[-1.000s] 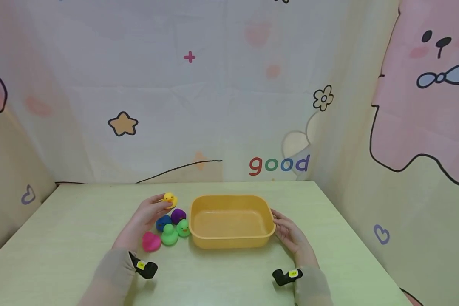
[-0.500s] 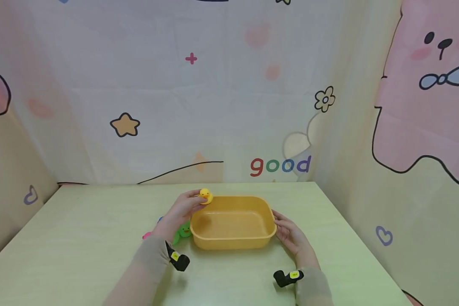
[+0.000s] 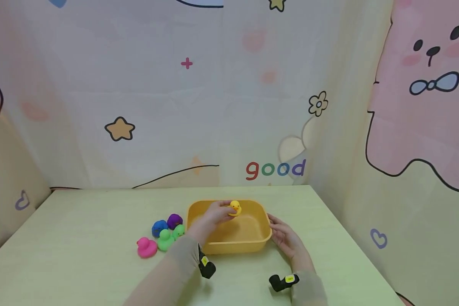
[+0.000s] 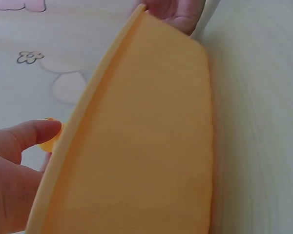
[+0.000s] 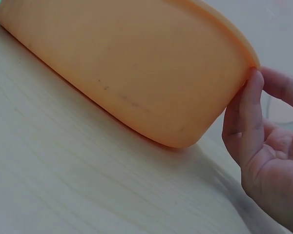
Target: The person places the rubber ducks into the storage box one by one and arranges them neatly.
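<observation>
My left hand (image 3: 213, 216) pinches a small yellow rubber duck (image 3: 235, 207) between thumb and fingers, over the inside of a yellow-orange plastic basin (image 3: 235, 247). In the left wrist view the basin's long wall hides part of the duck (image 4: 48, 146), and the thumb lies across it. My right hand (image 3: 287, 239) is at the basin's right end. Seen from the right wrist, its thumb and forefinger tips pinch the rim at the corner, with the other fingers bent below. The basin stands upright on the table; my left forearm covers its front left part.
Left of the basin sit a pink duck (image 3: 147, 248), a green duck (image 3: 165, 241), another green one (image 3: 178, 230) partly behind my sleeve, a blue duck (image 3: 160, 228) and a purple duck (image 3: 174, 221). The pale table (image 3: 88, 238) is backed by printed cloth (image 3: 157, 97).
My left hand has carried the yellow duck rightward from above the other ducks, past the basin's left rim, to over its inside. My right hand has stayed at the basin's right end.
</observation>
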The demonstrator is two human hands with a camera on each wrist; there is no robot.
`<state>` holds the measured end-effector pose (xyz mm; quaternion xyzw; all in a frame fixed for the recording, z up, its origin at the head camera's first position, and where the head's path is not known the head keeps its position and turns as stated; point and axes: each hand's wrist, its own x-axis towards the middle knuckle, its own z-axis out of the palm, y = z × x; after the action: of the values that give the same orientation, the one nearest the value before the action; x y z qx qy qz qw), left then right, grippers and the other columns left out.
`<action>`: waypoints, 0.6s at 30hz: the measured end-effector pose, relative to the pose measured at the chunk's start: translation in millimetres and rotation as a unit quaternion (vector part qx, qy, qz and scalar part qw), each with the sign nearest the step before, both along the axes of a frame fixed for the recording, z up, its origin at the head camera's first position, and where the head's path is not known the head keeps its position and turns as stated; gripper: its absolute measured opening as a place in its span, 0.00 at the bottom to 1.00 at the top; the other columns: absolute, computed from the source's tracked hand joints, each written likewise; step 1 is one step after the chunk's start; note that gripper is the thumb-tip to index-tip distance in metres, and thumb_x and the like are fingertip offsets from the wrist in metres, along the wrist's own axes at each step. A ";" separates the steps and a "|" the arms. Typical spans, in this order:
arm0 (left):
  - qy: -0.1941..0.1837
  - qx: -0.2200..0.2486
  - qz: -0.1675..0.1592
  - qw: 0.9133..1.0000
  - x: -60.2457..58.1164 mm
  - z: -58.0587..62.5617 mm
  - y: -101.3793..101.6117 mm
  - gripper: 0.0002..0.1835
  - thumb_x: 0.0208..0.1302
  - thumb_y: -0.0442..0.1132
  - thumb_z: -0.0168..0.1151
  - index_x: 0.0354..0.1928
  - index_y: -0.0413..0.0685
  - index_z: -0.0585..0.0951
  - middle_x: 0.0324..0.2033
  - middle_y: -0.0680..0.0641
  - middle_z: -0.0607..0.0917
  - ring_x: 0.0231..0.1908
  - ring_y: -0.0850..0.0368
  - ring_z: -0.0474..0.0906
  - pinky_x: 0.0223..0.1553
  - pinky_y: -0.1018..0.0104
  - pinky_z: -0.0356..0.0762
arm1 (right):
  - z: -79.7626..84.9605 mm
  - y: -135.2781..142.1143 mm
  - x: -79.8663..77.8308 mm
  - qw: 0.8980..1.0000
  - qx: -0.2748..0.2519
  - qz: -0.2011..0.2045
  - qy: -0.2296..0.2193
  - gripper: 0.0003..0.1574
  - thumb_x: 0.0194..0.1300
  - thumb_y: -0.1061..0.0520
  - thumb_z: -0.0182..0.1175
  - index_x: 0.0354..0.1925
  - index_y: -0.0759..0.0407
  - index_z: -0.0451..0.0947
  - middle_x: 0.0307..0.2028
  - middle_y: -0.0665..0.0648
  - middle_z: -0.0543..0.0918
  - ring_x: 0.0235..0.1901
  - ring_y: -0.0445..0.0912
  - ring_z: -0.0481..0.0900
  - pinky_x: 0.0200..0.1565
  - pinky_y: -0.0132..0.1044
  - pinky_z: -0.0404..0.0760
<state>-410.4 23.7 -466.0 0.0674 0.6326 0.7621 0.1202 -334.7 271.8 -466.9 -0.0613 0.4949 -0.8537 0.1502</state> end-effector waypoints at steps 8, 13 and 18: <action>-0.019 -0.029 0.007 0.999 -55.0 -56.2 41.9 0.27 0.53 0.26 0.67 0.57 0.30 0.75 0.45 0.38 0.82 0.42 0.48 0.84 0.45 0.60 0.85 | 8.4 -1.1 5.9 1.000 0.001 0.005 -0.014 0.26 0.74 0.70 0.39 0.67 0.62 0.59 0.47 0.52 0.82 0.37 0.37 0.83 0.40 0.23 0.82; -0.017 -0.063 0.016 0.998 -13.8 -12.4 49.1 0.24 0.54 0.27 0.68 0.54 0.31 0.77 0.46 0.36 0.82 0.43 0.47 0.84 0.48 0.59 0.84 | 11.1 0.2 9.1 1.000 0.010 0.022 0.006 0.26 0.74 0.69 0.39 0.68 0.62 0.58 0.49 0.50 0.81 0.39 0.36 0.82 0.42 0.23 0.81; -0.048 -0.124 0.042 0.990 22.1 25.2 53.1 0.23 0.58 0.26 0.65 0.57 0.31 0.76 0.51 0.36 0.80 0.41 0.51 0.80 0.49 0.60 0.83 | 4.2 -0.5 1.0 1.000 0.016 0.006 -0.012 0.34 0.75 0.69 0.39 0.75 0.66 0.46 0.49 0.50 0.81 0.40 0.37 0.82 0.42 0.24 0.82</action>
<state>-388.3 76.8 -440.8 -0.0116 0.7176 0.6849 0.1260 -333.7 271.3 -462.7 -0.0519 0.5064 -0.8453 0.1621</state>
